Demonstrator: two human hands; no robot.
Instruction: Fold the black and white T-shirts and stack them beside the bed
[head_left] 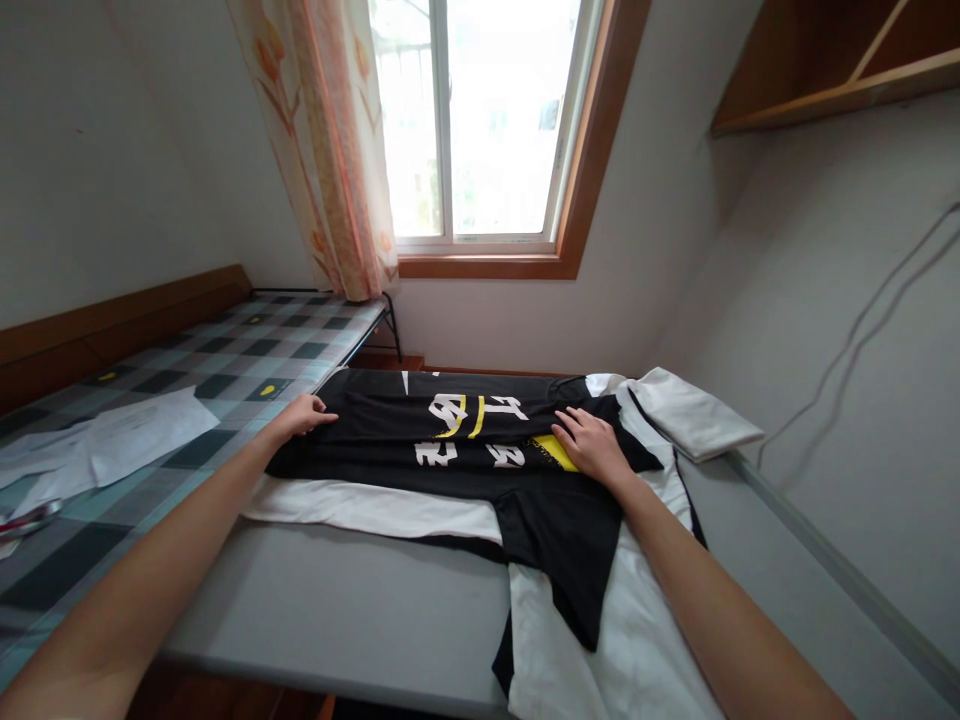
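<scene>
A black T-shirt (390,460) with white and yellow lettering lies spread sideways on a grey tabletop (330,590). Its hem end is at the left and its sleeves are toward the right. Under it shows a white garment with black trim (390,510), whose sleeve hangs toward me at the lower right. My left hand (304,418) pinches the shirt's hem edge, fingers closed on the cloth. My right hand (591,442) rests flat on the shirt near the yellow patch, fingers spread.
On the left, a bed with a checked sheet (300,350) carries loose white papers (127,440). A folded white cloth (694,412) lies at the table's right end by the wall. Behind stand a window (495,130) and a curtain (337,150); a wooden shelf (832,100) hangs upper right.
</scene>
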